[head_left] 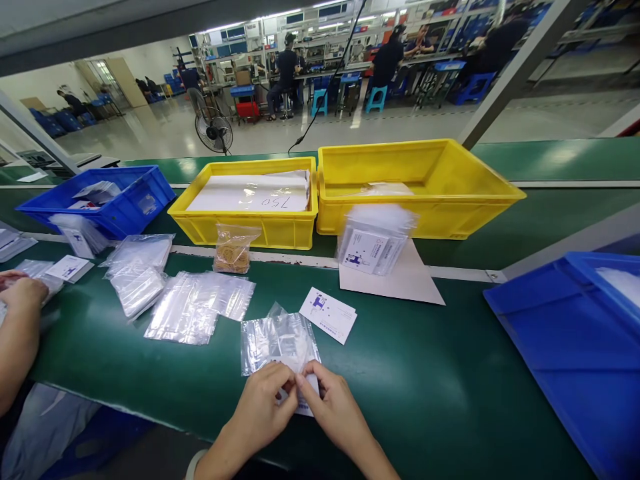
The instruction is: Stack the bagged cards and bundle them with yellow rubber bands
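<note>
A factory hall with seated workers lay beyond a green bench (425, 373). In the head view, the left grip (267, 400) and right grip (343, 410) met fingertip to fingertip, pinching a clear plastic bag (300, 353) at the near edge, center. A white card (305, 408) showed beneath them; whether it sat inside was unclear. Thin film like this probably called for a light pinch, the mouth kept flat, and the card kept square so its corners did not snag. Printed cards (327, 315) lay just beyond, to the right.
</note>
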